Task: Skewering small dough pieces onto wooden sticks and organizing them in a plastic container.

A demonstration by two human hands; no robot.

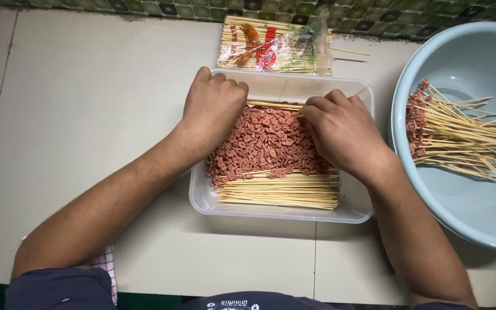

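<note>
A clear plastic tub [202,198] holds a heap of small reddish sausage slices [265,143] and a bundle of bamboo skewers [279,192] along its near side. My left hand [213,106] rests curled over the tub's far left corner, its fingers on the slices. My right hand [343,129] is over the right side of the heap, fingers pinched on a thin skewer [274,105] that lies across the far side of the tub. What the left fingers grip is hidden.
A pale blue basin [466,57] at the right holds several skewers threaded with slices [460,135]. An opened packet of skewers [274,49] lies behind the tub. A checked cloth [105,264] hangs at the near edge of the beige counter [76,103].
</note>
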